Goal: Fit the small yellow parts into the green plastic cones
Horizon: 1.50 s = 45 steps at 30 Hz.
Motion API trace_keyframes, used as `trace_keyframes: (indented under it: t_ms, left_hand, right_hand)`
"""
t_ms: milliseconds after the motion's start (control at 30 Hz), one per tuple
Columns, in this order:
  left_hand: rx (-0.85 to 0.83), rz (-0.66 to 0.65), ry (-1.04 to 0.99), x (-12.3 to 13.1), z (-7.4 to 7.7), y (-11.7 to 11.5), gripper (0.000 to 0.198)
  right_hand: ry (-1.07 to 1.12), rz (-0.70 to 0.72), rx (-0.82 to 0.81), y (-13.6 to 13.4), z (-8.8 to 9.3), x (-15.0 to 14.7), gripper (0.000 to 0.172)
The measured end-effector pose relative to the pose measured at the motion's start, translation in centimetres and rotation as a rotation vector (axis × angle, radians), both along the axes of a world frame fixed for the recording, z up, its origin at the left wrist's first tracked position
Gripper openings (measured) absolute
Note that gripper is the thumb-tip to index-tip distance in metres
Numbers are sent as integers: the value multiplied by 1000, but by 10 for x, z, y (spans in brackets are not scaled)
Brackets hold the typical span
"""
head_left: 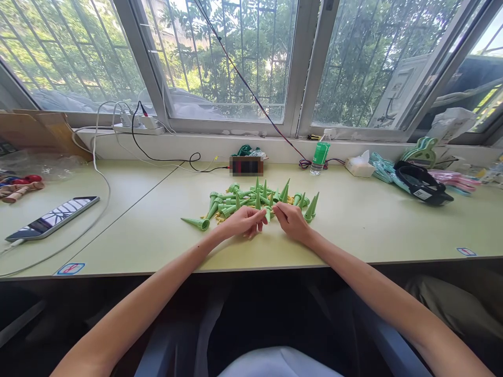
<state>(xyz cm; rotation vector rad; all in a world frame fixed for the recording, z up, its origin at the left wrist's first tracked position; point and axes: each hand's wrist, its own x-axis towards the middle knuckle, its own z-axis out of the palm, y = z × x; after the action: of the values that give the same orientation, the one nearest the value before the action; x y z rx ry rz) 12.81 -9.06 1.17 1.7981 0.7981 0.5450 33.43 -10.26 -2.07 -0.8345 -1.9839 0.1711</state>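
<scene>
A pile of several green plastic cone spikes [251,200] lies on the pale green table [353,230] in front of me. My left hand [243,222] and my right hand [290,220] rest at the pile's near edge, fingertips together on one green spike [268,212] held between them. A single spike [195,223] lies apart to the left of my left hand. Two more spikes [312,208] stand upright just right of my right hand. Small yellow pieces [290,199] show among the pile.
A phone [53,217] on a white cable lies at the left. A green bottle [320,153], a tissue pack [359,165], a black headset [422,183] and plastic clips line the window sill side. A power strip [137,123] with cords sits on the sill.
</scene>
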Motion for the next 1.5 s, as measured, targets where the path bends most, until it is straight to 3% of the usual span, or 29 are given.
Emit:
trace_keyframes:
  t_ms: [267, 700, 833, 933, 1100, 1333, 1500]
  left_hand:
    - [225, 71, 15, 0, 2, -3, 43]
    - [350, 159, -47, 0, -3, -1, 39]
    - [286, 158, -101, 2, -6, 3, 48]
    - [97, 89, -133, 2, -4, 6, 67]
    - [-129, -46, -118, 0, 2, 2, 80]
    - [-223, -143, -83, -2, 2, 0, 86]
    - [-191, -200, -122, -3, 0, 0, 81]
  right_hand:
    - [-6, 0, -16, 0, 0, 0, 34]
    - [17, -22, 8, -1, 2, -1, 34]
    - [92, -62, 78, -2, 4, -2, 32]
    - [139, -105, 139, -4, 6, -3, 31]
    - [171, -122, 236, -4, 6, -5, 28]
    - [120, -102, 252, -3, 2, -10, 27]
    - [71, -66, 195, -5, 1, -13, 30]
